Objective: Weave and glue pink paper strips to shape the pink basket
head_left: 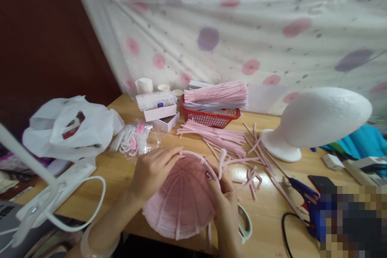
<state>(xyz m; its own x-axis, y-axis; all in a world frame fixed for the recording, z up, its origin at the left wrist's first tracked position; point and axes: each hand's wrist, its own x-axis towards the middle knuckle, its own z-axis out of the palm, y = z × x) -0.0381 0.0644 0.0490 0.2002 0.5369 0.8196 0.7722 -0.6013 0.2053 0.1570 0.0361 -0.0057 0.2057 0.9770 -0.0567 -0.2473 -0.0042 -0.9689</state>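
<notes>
A pink dome-shaped cap woven from pink strips is held over the near edge of the wooden table. My left hand grips its upper left rim, fingers curled over the edge. At the right rim, my right hand pinches a loose pink strip that sticks up. Pale green scissors lie just under my right hand.
Loose pink strips are scattered mid-table. A red basket holds more strips. A white foam head lies at right, a blue glue gun near it. White plastic bag, bead packets and small boxes sit at left.
</notes>
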